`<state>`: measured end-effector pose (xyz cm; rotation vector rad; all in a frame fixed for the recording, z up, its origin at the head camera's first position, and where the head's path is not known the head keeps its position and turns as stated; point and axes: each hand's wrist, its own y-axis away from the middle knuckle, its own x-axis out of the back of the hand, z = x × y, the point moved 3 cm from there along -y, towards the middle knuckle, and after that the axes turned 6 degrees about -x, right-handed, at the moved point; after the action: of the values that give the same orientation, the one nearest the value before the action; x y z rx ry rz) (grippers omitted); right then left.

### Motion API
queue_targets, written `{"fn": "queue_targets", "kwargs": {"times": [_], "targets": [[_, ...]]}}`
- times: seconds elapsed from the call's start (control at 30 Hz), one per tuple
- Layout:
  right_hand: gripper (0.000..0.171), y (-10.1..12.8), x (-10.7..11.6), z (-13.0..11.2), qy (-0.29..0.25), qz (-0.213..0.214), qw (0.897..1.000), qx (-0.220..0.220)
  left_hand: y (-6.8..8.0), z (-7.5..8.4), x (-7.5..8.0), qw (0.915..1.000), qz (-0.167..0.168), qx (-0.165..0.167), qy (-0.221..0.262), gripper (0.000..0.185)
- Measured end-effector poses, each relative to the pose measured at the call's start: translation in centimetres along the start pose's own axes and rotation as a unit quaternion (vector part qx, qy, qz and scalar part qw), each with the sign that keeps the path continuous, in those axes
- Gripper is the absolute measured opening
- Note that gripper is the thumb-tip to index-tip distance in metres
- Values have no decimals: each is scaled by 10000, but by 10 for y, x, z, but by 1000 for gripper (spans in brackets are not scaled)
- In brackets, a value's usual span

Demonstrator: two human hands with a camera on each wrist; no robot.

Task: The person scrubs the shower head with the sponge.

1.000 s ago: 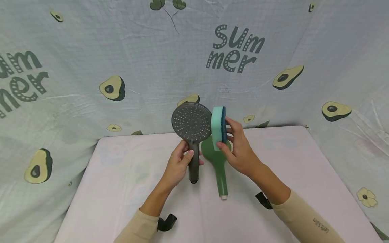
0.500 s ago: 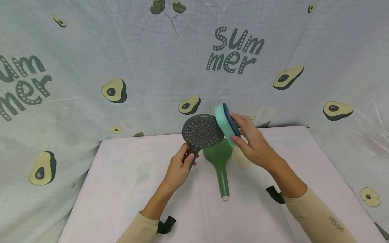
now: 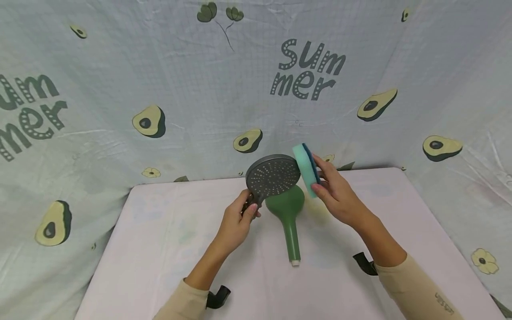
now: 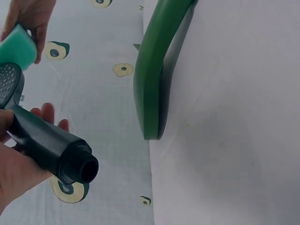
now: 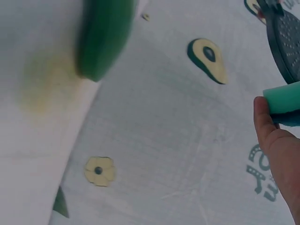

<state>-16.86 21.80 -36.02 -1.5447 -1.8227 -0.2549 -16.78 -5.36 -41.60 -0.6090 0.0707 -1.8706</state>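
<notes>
My left hand [image 3: 236,222] grips a dark grey shower head [image 3: 274,175] by its handle, near the neck. The round nozzle face is tilted up toward the head camera. In the left wrist view the threaded end of the handle [image 4: 47,140] points away from the palm. My right hand [image 3: 340,193] pinches a sponge [image 3: 306,171], turquoise with a dark blue scouring side, between thumb and fingers. The sponge's turquoise side is right at the right rim of the shower head. Below them a green shower head [image 3: 290,222] lies face down, its upper part partly overlapped by the grey one.
A pale pink table [image 3: 168,231] carries the green shower head. Behind it hangs a cloth [image 3: 192,98] printed with avocados, flowers and lettering. Black curved pieces [image 3: 218,297] stick out by both sleeves.
The grey shower head has tilted from upright to slanting and shifted right. The sponge has also moved right and leaned over, staying by its rim.
</notes>
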Motion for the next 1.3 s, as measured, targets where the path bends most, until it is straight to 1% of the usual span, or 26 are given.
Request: {"fn": "queue_targets", "kwargs": {"times": [0.07, 0.13, 0.23, 0.33, 0.4, 0.47, 0.5, 0.53, 0.6, 0.67, 0.7, 0.77, 0.83, 0.93, 1.0, 1.03, 1.13, 1.23, 1.3], "targets": [[66, 2, -1, 6, -89, -52, 9999, -99, 1, 1, 1, 9998, -51, -55, -197, 34], [65, 3, 1, 9, -20, -39, 10000, -79, 3, 2, 1, 9986, -136, -188, -467, 38], [65, 2, 8, 7, 269, -48, 9996, 12, 5, 3, 1, 9944, -143, -479, -927, 42], [64, -1, 16, -3, 816, -128, 9963, 242, 5, 4, 1, 9865, -49, -787, -1432, 45], [65, -3, 19, -13, 1277, -172, 9906, 450, 5, 4, 1, 9799, 9, -933, -1762, 43], [66, -5, 19, -24, 1764, -202, 9807, 814, 5, 4, 1, 9747, 37, -988, -2005, 43], [66, -6, 17, -29, 2002, -198, 9742, 1019, 4, 4, 0, 9730, 53, -995, -2084, 43], [68, -7, 15, -33, 2246, -177, 9667, 1212, 4, 3, 0, 9726, 58, -962, -2113, 42], [70, -8, 10, -42, 2593, -108, 9532, 1550, 4, 2, 0, 9750, 79, -885, -2038, 43], [71, -8, 7, -46, 2739, -19, 9460, 1732, 4, 0, 0, 9791, 119, -830, -1854, 43], [72, -7, 7, -45, 2758, 38, 9454, 1737, 4, 0, -1, 9811, 143, -829, -1744, 44], [72, -7, 9, -41, 2662, 142, 9505, 1594, 3, 0, 0, 9844, 195, -841, -1533, 43], [72, -7, 14, -32, 2467, 243, 9590, 1370, 3, 1, 0, 9860, 270, -887, -1386, 43], [72, -6, 19, -19, 2194, 346, 9696, 1030, 2, 1, 1, 9882, 331, -827, -1249, 43], [71, -5, 21, -15, 2150, 434, 9706, 992, 2, 1, 1, 9893, 358, -726, -1214, 44], [72, -4, 21, -14, 2179, 469, 9695, 1017, 1, 1, 1, 9898, 368, -659, -1205, 44], [71, -4, 16, -19, 2419, 505, 9597, 1337, 0, -1, 2, 9910, 374, -430, -1210, 44], [72, -4, 3, -31, 2745, 452, 9449, 1726, 0, -3, 2, 9915, 399, -248, -1213, 45], [72, -2, -9, -39, 3038, 471, 9316, 1940, -1, -4, 2, 9916, 382, -144, -1226, 45]]}}
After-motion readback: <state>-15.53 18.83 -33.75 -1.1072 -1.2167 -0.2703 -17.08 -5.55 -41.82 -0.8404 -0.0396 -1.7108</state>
